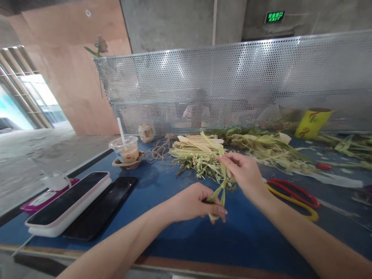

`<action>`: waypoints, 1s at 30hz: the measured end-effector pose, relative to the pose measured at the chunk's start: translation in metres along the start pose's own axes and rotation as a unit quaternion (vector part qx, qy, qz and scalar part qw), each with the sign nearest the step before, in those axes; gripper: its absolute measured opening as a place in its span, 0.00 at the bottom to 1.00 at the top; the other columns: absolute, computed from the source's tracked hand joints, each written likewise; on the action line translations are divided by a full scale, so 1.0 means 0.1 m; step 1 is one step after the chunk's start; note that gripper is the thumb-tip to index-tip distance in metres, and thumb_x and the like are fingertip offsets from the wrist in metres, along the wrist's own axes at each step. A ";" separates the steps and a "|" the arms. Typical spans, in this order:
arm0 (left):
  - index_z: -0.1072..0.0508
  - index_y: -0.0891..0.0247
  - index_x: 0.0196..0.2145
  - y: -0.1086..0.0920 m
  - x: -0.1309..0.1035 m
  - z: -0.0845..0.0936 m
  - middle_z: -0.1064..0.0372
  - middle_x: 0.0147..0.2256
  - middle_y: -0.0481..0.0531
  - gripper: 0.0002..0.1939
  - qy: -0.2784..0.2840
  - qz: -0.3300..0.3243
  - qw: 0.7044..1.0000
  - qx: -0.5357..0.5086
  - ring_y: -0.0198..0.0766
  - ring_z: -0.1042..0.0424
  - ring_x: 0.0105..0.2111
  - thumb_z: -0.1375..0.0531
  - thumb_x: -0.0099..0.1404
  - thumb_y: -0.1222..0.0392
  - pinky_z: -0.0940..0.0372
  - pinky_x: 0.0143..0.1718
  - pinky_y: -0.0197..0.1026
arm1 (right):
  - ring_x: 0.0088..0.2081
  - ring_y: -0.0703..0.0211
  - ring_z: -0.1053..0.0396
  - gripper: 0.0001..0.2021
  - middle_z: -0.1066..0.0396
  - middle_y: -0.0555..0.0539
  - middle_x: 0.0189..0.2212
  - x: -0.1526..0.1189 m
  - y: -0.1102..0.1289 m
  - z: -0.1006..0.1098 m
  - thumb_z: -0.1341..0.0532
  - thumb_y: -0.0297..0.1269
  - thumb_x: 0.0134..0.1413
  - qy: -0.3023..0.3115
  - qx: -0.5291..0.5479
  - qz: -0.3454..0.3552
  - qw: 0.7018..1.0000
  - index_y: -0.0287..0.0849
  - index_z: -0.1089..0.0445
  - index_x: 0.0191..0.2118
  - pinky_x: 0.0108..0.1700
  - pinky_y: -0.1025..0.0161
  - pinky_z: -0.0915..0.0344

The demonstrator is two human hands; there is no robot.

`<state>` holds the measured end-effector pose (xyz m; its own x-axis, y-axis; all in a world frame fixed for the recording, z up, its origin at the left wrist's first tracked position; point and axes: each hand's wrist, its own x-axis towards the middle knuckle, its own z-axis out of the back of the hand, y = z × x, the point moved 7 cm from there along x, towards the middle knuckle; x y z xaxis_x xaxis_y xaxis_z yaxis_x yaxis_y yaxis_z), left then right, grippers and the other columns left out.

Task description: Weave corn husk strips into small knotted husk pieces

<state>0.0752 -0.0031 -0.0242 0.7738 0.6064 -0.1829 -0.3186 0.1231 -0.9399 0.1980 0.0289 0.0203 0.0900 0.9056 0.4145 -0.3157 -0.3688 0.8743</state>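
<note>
Between my hands is a strip of pale green plant leaf (223, 182), which looks like corn husk and has a knot or crossing in its middle. My left hand (200, 203) grips its lower ends, fingers curled round them. Above it, my right hand (240, 166) pinches the upper part between thumb and fingers. Just behind the hands lies a pile of cut husk strips (200, 145), with small dried green sprigs (200, 164) in front of it. Scissors with red and yellow handles (293, 193) lie beside my right forearm, their blades partly hidden.
At left are a phone in a pale case (69, 201), a black phone (101, 207) and an iced drink cup (124, 149) in a cardboard holder. Twine (161, 151) and loose husks (261, 147) lie farther back, near a yellow roll (312, 123). A perforated metal screen (180, 85) borders the table.
</note>
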 end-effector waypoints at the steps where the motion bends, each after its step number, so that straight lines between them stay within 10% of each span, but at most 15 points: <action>1: 0.26 0.67 0.27 -0.01 0.00 0.04 0.35 0.20 0.46 0.13 -0.012 -0.008 1.000 0.006 0.28 0.36 0.22 0.40 0.53 0.52 0.43 0.25 0.31 | 0.16 0.68 0.45 0.16 0.44 0.55 0.13 0.02 -0.01 -0.02 0.46 0.48 0.51 0.025 0.005 -0.001 1.000 0.40 0.30 0.29 0.19 0.69 0.47; 8: 0.28 0.68 0.26 -0.08 -0.04 0.33 0.32 0.23 0.48 0.13 -0.095 -0.039 0.993 0.061 0.29 0.35 0.22 0.42 0.56 0.53 0.43 0.25 0.30 | 0.24 0.64 0.36 0.14 0.34 0.53 0.20 -0.02 -0.01 -0.21 0.45 0.45 0.52 0.261 -0.038 -0.014 0.965 0.42 0.33 0.40 0.28 0.67 0.40; 19: 0.28 0.71 0.29 -0.09 0.01 0.23 0.27 0.30 0.56 0.19 -0.064 -0.035 0.996 -0.041 0.33 0.30 0.27 0.43 0.55 0.48 0.35 0.30 0.36 | 0.26 0.64 0.32 0.14 0.32 0.52 0.23 -0.14 0.01 -0.34 0.43 0.44 0.51 0.343 0.032 -0.024 0.939 0.41 0.35 0.40 0.31 0.65 0.36; 30: 0.28 0.69 0.21 -0.06 -0.05 0.23 0.40 0.13 0.45 0.20 -0.093 -0.003 0.990 0.111 0.25 0.43 0.12 0.51 0.62 0.56 0.46 0.18 0.30 | 0.30 0.57 0.31 0.07 0.29 0.50 0.25 -0.18 0.12 -0.31 0.38 0.40 0.42 0.222 -0.149 0.070 0.961 0.42 0.30 0.29 0.34 0.61 0.36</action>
<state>0.0604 0.0106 -0.0115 0.6685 0.7365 -0.1030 -0.4428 0.2830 -0.8508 0.1632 0.0151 0.0154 -0.3645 0.8756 0.3169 -0.5577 -0.4778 0.6788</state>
